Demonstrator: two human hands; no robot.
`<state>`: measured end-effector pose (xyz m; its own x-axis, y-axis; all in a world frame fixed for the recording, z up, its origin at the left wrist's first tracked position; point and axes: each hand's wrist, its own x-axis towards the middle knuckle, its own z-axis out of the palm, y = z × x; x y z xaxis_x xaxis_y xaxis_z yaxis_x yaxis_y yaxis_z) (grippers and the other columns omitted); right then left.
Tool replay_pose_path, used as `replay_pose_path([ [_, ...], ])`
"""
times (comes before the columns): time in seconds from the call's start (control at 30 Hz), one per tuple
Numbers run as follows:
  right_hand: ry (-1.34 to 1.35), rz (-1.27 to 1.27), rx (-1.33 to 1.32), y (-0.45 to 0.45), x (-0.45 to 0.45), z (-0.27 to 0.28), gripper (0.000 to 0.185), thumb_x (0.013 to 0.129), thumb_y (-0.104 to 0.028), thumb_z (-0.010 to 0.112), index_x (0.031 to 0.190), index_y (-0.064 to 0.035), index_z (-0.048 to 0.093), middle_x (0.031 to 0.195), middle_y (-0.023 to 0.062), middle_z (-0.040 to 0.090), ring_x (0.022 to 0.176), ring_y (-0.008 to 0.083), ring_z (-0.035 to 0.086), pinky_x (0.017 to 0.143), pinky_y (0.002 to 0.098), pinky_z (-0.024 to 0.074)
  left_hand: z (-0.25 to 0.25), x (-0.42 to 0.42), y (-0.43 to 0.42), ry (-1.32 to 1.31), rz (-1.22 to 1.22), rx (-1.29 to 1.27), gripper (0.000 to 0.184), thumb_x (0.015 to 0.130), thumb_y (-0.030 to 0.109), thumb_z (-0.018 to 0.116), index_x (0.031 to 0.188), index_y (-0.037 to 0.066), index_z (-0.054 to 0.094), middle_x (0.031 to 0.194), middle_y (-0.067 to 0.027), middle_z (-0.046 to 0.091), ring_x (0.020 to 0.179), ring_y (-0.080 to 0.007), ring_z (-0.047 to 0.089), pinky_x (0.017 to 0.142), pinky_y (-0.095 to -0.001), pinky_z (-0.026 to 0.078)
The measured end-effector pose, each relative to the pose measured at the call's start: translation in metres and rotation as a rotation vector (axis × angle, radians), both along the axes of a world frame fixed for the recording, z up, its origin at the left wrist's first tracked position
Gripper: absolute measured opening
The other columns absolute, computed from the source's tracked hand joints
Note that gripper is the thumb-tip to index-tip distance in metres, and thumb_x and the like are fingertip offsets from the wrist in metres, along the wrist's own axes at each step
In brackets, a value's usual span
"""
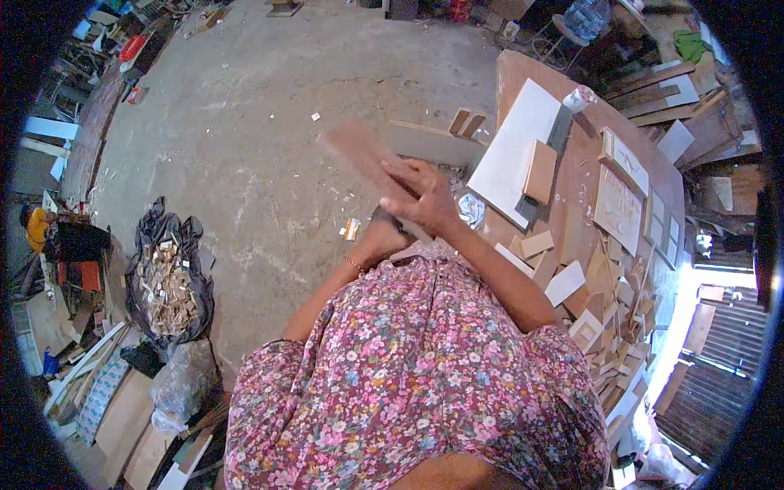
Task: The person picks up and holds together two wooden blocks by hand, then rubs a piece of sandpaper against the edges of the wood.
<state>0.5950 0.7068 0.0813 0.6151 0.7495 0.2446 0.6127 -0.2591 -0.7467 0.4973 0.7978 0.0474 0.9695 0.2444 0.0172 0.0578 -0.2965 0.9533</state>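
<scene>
Both hands are close together in front of the floral garment [416, 367]. The right hand [426, 198] is clamped on a flat brown wooden piece [355, 155], motion-blurred, its far end over the concrete floor [245, 163]. The left hand [384, 236] is just below; its grip is partly hidden, cannot tell. At right, the wooden table [600, 175] bears a white panel [510, 155]. At left, a black bag [202, 282] holds wood scraps [169, 286].
</scene>
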Motion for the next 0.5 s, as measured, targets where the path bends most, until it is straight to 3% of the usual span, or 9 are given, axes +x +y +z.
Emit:
replay_pose_path([
  [0.03,0.0,-0.001,0.004,0.003,0.009,-0.005,0.059,0.067,-0.044,0.069,0.117,-0.0165,0.058,0.11,0.0152,0.058,0.107,0.0287,0.051,0.092,0.0378,0.0393,0.007,0.0,0.003,0.173,-0.036,-0.055,0.053,0.058,0.021,0.068,0.103,-0.004,0.054,0.095,-0.0188,0.061,0.089,-0.0299,0.06,0.08,-0.0366,0.046],
  [0.1,0.109,-0.14,-0.085,0.004,0.032,-0.013,0.06,0.066,-0.043,0.069,0.117,-0.014,0.058,0.109,0.0142,0.06,0.108,0.0297,0.051,0.092,0.0376,0.0394,-0.017,0.0,0.003,0.135,-0.027,-0.004,0.054,0.058,0.021,0.068,0.105,-0.003,0.055,0.094,-0.0186,0.061,0.09,-0.0302,0.059,0.082,-0.0364,0.045],
  [0.2,0.127,-0.111,-0.022,0.005,0.037,-0.013,0.058,0.065,-0.042,0.069,0.116,-0.0151,0.058,0.107,0.0137,0.061,0.108,0.0301,0.051,0.092,0.0374,0.0397,-0.023,0.002,0.006,-0.033,-0.032,0.077,0.054,0.059,0.021,0.068,0.105,-0.003,0.055,0.098,-0.0194,0.06,0.093,-0.0319,0.058,0.084,-0.0371,0.044],
  [0.3,0.033,-0.05,-0.015,-0.001,0.003,0.002,0.057,0.066,-0.041,0.069,0.115,-0.0158,0.059,0.108,0.0146,0.06,0.106,0.0302,0.052,0.092,0.0374,0.0401,-0.019,0.001,0.002,0.195,-0.049,0.041,0.055,0.059,0.02,0.067,0.107,-0.003,0.053,0.101,-0.0216,0.058,0.096,-0.0347,0.056,0.085,-0.0382,0.044],
  [0.37,-0.066,-0.008,0.005,-0.001,-0.001,0.003,0.056,0.066,-0.041,0.069,0.115,-0.0156,0.06,0.108,0.015,0.059,0.105,0.0301,0.053,0.092,0.0375,0.0403,-0.005,-0.006,-0.002,-0.118,-0.02,-0.043,0.057,0.06,0.02,0.066,0.109,-0.003,0.052,0.102,-0.0235,0.057,0.097,-0.037,0.054,0.085,-0.0398,0.044],
  [0.4,-0.043,-0.025,-0.015,-0.003,0.001,-0.003,0.056,0.066,-0.042,0.069,0.114,-0.0149,0.06,0.108,0.0154,0.059,0.104,0.0301,0.054,0.091,0.0375,0.0403,-0.012,-0.004,0.001,0.026,-0.042,0.028,0.057,0.06,0.02,0.066,0.11,-0.003,0.051,0.101,-0.0242,0.056,0.096,-0.0374,0.054,0.084,-0.04,0.044],
  [0.5,-0.017,-0.085,-0.053,-0.003,0.027,-0.02,0.055,0.066,-0.042,0.069,0.113,-0.0145,0.06,0.109,0.0148,0.059,0.104,0.0291,0.054,0.091,0.0371,0.0402,-0.032,-0.001,0.005,0.13,-0.118,0.063,0.054,0.061,0.02,0.066,0.108,-0.002,0.052,0.101,-0.0244,0.056,0.096,-0.0373,0.054,0.084,-0.04,0.044],
])
